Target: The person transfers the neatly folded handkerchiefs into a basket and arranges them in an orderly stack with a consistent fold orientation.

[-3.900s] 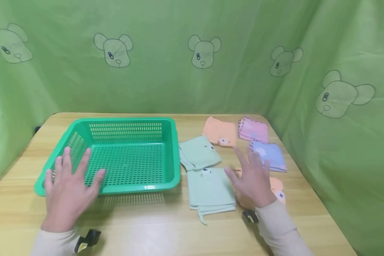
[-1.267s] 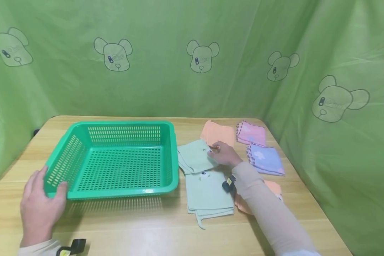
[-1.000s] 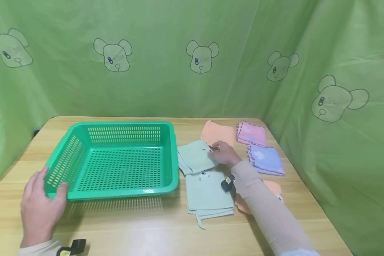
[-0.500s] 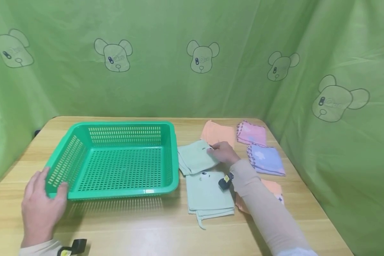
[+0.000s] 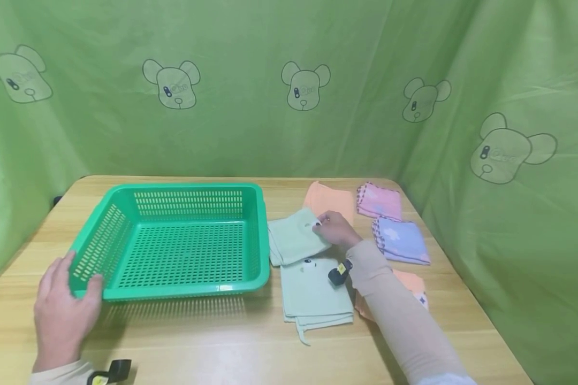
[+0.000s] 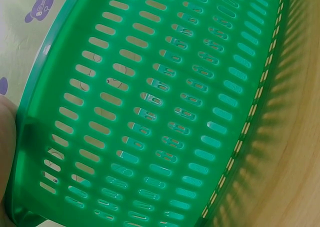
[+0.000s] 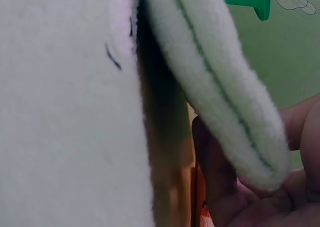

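Beige sleeves (image 5: pixel 400 315) cover both arms, the right one slanting in from the lower right, its wrist bent and the right hand (image 5: pixel 336 229) turned inward, palm low. Thumb and fingers are nearly closed on the right edge of the upper green towel (image 5: pixel 294 235), pinching its fold, as the right wrist view shows. The left hand (image 5: pixel 66 310) is partly open around the near left corner of the green basket (image 5: pixel 173 293), thumb at the near rim, fingers along the outer left side, gripping it. That towel lies just right of the basket and overlaps the lower green towel (image 5: pixel 318 294). Beyond it is an orange towel (image 5: pixel 329 197); farther right are a pink towel (image 5: pixel 379 202), a blue towel (image 5: pixel 404 240) and, partly behind the right arm, another orange towel (image 5: pixel 411 280). All rest on a wooden table (image 5: pixel 197 342) before a green curtain (image 5: pixel 236 133).
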`<action>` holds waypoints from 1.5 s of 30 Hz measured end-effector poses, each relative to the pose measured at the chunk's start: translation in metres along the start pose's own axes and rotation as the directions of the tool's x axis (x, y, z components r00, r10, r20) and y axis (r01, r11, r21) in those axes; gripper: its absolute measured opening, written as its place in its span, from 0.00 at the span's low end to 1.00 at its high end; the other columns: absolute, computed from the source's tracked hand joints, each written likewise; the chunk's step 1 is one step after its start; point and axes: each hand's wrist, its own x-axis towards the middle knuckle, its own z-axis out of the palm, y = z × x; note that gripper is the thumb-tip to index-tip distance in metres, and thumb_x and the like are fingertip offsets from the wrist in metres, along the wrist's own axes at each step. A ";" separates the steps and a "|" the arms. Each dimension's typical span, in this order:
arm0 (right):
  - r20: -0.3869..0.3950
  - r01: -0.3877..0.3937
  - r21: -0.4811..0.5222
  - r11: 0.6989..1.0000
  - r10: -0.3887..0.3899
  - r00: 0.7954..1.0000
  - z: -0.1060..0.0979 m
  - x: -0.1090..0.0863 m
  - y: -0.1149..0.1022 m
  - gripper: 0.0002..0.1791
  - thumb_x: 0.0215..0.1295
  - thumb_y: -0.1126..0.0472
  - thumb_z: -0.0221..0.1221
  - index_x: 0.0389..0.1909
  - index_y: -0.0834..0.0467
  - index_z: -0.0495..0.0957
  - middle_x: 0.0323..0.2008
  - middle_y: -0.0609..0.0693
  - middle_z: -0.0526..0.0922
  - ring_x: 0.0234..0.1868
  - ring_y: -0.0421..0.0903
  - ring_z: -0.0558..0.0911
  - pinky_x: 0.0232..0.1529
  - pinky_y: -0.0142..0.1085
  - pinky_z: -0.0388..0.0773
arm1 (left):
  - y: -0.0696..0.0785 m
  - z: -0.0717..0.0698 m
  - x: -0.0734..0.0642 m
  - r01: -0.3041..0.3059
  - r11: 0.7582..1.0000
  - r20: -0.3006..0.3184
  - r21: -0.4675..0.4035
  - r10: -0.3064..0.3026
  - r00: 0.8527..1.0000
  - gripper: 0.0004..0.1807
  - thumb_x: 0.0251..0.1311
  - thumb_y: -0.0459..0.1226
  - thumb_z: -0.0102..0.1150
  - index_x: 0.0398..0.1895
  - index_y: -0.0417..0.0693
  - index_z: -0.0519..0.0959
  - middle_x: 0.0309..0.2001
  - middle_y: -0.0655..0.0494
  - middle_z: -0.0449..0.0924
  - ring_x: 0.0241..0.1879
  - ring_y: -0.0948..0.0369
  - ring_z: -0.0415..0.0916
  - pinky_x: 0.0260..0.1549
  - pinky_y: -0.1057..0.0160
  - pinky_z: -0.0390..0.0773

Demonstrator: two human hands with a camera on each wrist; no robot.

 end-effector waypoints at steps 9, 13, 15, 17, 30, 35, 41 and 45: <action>-0.006 0.045 0.109 0.993 -0.044 0.999 -0.001 -0.001 -0.004 0.29 0.63 0.68 0.57 0.65 0.62 0.62 0.49 0.64 0.76 0.40 0.52 0.79 0.38 0.37 0.80 | 0.002 0.000 0.001 0.014 1.000 -0.001 -0.005 -0.014 1.000 0.38 0.67 0.42 0.49 0.76 0.44 0.49 0.74 0.34 0.45 0.70 0.33 0.44 0.62 0.27 0.45; -0.006 0.078 0.123 0.989 -0.077 0.997 -0.003 -0.003 -0.008 0.31 0.61 0.70 0.57 0.67 0.57 0.64 0.47 0.63 0.77 0.38 0.53 0.79 0.36 0.39 0.81 | 0.002 0.000 0.002 0.021 1.000 0.002 0.000 -0.021 1.000 0.38 0.67 0.42 0.49 0.76 0.43 0.49 0.74 0.34 0.44 0.70 0.33 0.43 0.62 0.27 0.45; -0.007 0.102 0.117 0.988 -0.102 0.995 -0.003 -0.003 -0.010 0.29 0.60 0.70 0.57 0.65 0.57 0.68 0.49 0.62 0.77 0.40 0.54 0.78 0.37 0.40 0.81 | 0.003 -0.001 0.001 0.022 1.000 -0.001 -0.003 -0.022 1.000 0.38 0.67 0.43 0.49 0.76 0.43 0.49 0.74 0.34 0.45 0.70 0.33 0.44 0.62 0.27 0.45; -0.010 0.130 0.095 0.987 -0.129 0.992 -0.004 -0.003 -0.011 0.26 0.60 0.70 0.57 0.61 0.57 0.73 0.53 0.62 0.75 0.45 0.55 0.77 0.41 0.42 0.80 | 0.003 -0.001 0.002 0.022 1.000 -0.003 -0.009 -0.022 1.000 0.37 0.67 0.43 0.49 0.76 0.43 0.49 0.74 0.34 0.45 0.70 0.34 0.44 0.63 0.27 0.44; -0.011 0.159 0.065 0.985 -0.159 0.987 -0.006 -0.009 -0.024 0.19 0.62 0.67 0.58 0.55 0.59 0.76 0.59 0.62 0.73 0.55 0.58 0.74 0.54 0.48 0.75 | 0.004 -0.001 0.002 0.049 0.999 0.009 0.002 -0.049 0.999 0.37 0.68 0.43 0.49 0.76 0.43 0.49 0.74 0.34 0.44 0.71 0.35 0.43 0.64 0.30 0.44; -0.017 0.196 0.077 0.977 -0.196 0.981 -0.005 -0.010 -0.028 0.18 0.62 0.68 0.58 0.54 0.60 0.76 0.55 0.61 0.75 0.49 0.56 0.76 0.50 0.45 0.77 | 0.004 -0.001 0.003 0.045 0.999 0.004 0.002 -0.045 0.999 0.37 0.68 0.43 0.49 0.76 0.42 0.49 0.74 0.34 0.44 0.71 0.35 0.43 0.64 0.30 0.44; -0.024 0.218 0.086 0.972 -0.216 0.976 -0.005 -0.013 -0.033 0.18 0.62 0.68 0.58 0.54 0.60 0.76 0.53 0.60 0.76 0.47 0.54 0.76 0.48 0.44 0.76 | 0.004 -0.001 0.002 0.038 0.999 -0.001 0.006 -0.038 0.999 0.37 0.68 0.43 0.48 0.76 0.43 0.50 0.74 0.33 0.45 0.71 0.34 0.43 0.64 0.29 0.44; -0.032 0.226 0.092 0.970 -0.224 0.974 -0.005 -0.015 -0.036 0.18 0.61 0.69 0.58 0.54 0.60 0.76 0.50 0.59 0.76 0.46 0.53 0.75 0.47 0.43 0.75 | 0.003 -0.001 0.002 0.031 0.999 0.004 0.020 -0.031 0.999 0.36 0.68 0.44 0.48 0.75 0.42 0.51 0.74 0.33 0.44 0.70 0.33 0.44 0.63 0.27 0.45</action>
